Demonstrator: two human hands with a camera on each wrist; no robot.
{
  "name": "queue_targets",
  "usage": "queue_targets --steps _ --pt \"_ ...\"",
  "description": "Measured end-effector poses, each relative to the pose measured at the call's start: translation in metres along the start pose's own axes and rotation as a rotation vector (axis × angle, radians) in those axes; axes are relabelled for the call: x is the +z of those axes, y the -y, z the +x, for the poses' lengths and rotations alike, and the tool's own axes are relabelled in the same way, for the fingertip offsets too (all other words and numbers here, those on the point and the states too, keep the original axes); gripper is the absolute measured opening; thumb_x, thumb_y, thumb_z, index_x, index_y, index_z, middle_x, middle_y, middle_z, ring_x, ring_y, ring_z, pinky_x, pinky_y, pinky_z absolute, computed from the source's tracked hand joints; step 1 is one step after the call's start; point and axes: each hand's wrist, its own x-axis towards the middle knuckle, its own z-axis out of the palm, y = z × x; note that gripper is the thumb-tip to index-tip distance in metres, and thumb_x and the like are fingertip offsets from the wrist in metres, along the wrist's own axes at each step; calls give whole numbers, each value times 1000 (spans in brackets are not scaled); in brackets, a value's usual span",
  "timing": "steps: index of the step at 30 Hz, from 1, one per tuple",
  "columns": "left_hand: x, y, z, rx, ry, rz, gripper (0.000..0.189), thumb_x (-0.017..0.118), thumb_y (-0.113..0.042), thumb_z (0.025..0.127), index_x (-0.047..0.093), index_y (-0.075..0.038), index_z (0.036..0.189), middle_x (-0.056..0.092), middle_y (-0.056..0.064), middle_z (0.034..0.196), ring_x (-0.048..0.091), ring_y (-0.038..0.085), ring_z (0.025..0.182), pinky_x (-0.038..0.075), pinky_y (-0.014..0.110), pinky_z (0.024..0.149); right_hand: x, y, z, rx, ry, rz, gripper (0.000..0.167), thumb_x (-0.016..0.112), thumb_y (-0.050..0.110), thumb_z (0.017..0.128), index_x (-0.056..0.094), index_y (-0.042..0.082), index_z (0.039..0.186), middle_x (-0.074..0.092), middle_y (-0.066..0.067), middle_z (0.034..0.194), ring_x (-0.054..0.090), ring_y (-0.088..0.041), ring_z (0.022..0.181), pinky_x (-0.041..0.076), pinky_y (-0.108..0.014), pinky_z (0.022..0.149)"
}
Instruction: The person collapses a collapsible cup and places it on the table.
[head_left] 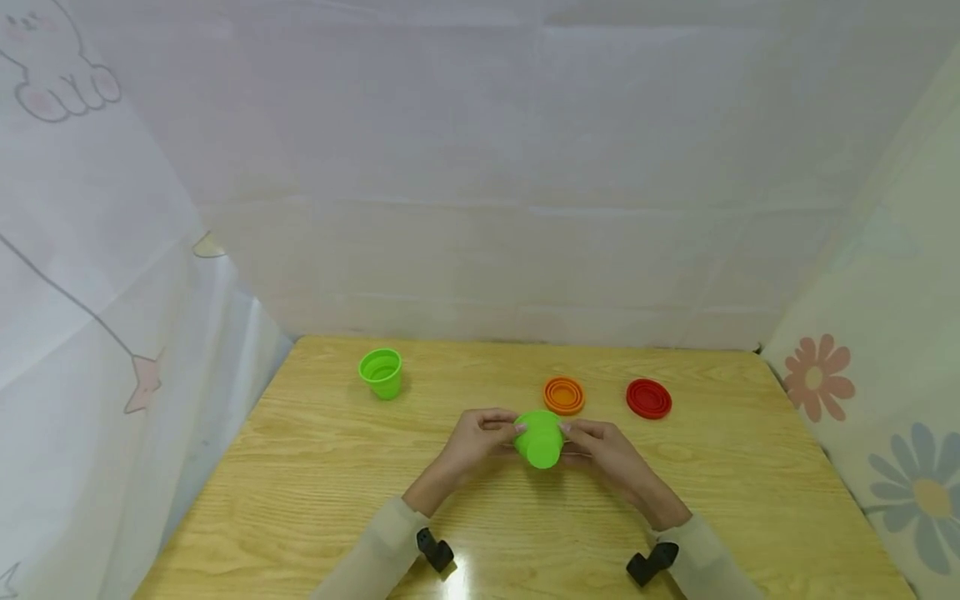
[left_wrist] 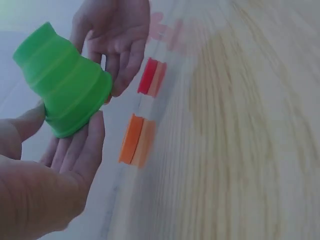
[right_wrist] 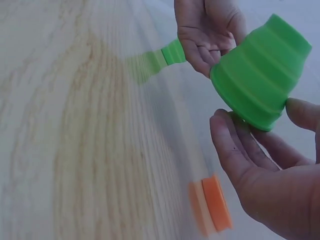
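A green collapsible cup (head_left: 542, 440), stretched to full height with stepped rings, is held above the table between both hands. Its wide rim points away and its narrow base faces the wearer. My left hand (head_left: 474, 443) grips the rim's left side, thumb on the wall and fingers at the rim. On the opposite side my right hand (head_left: 609, 457) holds it the same way. In the left wrist view the cup (left_wrist: 65, 82) is tilted, its rim near the fingertips. The right wrist view shows the cup (right_wrist: 262, 72) from the other side; its inside is hidden.
A second green cup (head_left: 382, 377) stands extended at the table's back left. An orange collapsed cup (head_left: 564, 396) lies just beyond the hands, and a red collapsed cup (head_left: 648, 399) lies to its right. The wooden table (head_left: 315, 467) ends at a white curtain (head_left: 510, 250).
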Motion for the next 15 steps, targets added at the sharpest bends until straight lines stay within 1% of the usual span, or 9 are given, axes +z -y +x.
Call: queue_targets --steps 4,6,7,11,15 --pt "1 3 0 -88 8 -139 39 72 -19 102 66 7 130 76 14 115 78 20 95 62 53 101 0 -1 1 -5 44 96 46 58 29 110 59 -4 142 73 -1 125 73 -18 113 57 -50 111" --pt "2 5 -2 -126 11 -184 39 69 -19 103 65 8 131 76 14 116 79 22 96 64 49 99 1 -2 1 -1 65 141 40 56 27 111 62 -3 138 74 -2 122 74 -19 111 58 -51 110" --pt "2 5 -4 -134 11 -197 39 68 -19 104 65 9 131 76 16 117 79 24 97 64 48 98 1 -3 2 2 75 159 38 56 26 111 62 -3 136 74 -2 121 75 -18 110 59 -50 109" --pt "5 8 -8 -161 7 -208 38 66 -20 105 67 9 130 77 23 118 80 27 99 66 44 94 3 -8 2 22 95 194 37 54 24 111 63 -3 135 76 -2 119 76 -17 108 61 -45 105" --pt "5 11 -10 -170 13 -200 39 65 -23 106 69 10 127 76 25 117 80 30 99 66 42 92 3 -13 2 49 90 200 39 51 22 113 59 -7 138 76 -3 117 77 -18 107 63 -43 102"
